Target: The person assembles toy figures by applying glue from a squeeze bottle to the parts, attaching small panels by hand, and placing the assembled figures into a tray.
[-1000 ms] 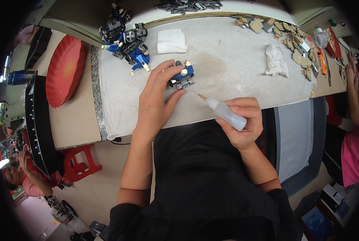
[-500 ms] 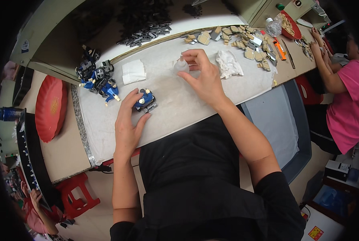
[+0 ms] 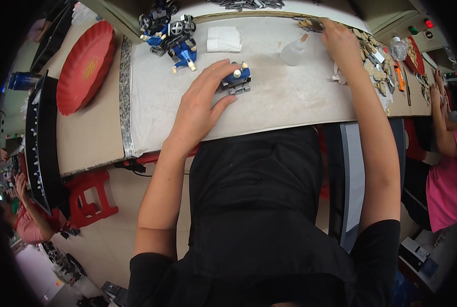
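Observation:
My left hand curls round a small toy figure in blue, seated on a grey vehicle-like base on the white-covered bench. Its thumb and fingers lie against either side of the toy. At the bench's back edge, my right hand has its fingertips on some tan and grey plastic pieces. Its thumb is hidden, so whether a piece is gripped does not show. Between the hands stands a translucent squeeze bottle with a brownish tip. The right wrist partly covers a crumpled white bundle.
Assembled blue figures on black-wheeled vehicles cluster at back left, near a folded white tissue. More tan pieces and an orange-handled cutter lie right. A red scalloped tray sits left. Co-workers are at both sides.
My right hand has let go of the bottle, now standing on the bench, and moved right to the tan pieces. My left hand stays at the toy figure. The whole view has shifted.

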Available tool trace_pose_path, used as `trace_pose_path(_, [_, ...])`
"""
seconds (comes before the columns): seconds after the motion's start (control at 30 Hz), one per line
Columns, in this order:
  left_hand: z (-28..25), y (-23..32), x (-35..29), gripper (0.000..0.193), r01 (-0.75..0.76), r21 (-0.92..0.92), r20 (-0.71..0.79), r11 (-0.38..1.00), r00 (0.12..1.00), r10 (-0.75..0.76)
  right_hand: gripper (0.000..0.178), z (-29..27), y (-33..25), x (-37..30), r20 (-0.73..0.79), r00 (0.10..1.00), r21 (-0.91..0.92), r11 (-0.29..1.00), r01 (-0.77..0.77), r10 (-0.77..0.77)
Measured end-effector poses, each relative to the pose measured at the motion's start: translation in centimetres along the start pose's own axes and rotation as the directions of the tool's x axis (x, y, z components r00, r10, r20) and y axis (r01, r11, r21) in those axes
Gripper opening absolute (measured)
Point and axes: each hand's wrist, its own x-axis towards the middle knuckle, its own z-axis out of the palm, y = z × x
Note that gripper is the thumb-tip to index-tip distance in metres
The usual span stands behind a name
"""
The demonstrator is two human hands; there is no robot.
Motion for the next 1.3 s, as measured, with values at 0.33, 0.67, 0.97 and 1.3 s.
trace_pose_path(0.33, [0.1, -1.1, 0.2, 0.047, -0.132, 0.036, 0.0, 0.991, 0.991, 0.132, 0.024, -10.2, -8.8, -6.6, -0.13, 0.971, 0.841, 0.541, 0.001, 0.2])
trace_pose_path(0.67, [-0.7, 0.6, 0.7, 0.044, -0.061, -0.036, 0.045, 0.997, 0.997, 0.063, 0.019, -9.3, -14.3, -4.6, -0.284, 0.949, 0.656, 0.693, 0.299, -0.139])
trace_pose_path(0.97, [-0.4, -0.6, 0.4, 0.048, -0.044, -0.062, 0.056, 0.997, 0.997, 0.047, 0.017, -8.6, -15.5, -4.2, -0.432, 0.892, 0.637, 0.657, 0.404, -0.129])
trace_pose_path(1.3, [0.0, -1.2, 0.5, 0.046, -0.089, -0.116, 0.035, 0.989, 0.995, 0.094, 0.016, -8.2, -15.3, -3.9, -0.466, 0.866, 0.593, 0.662, 0.458, -0.181])
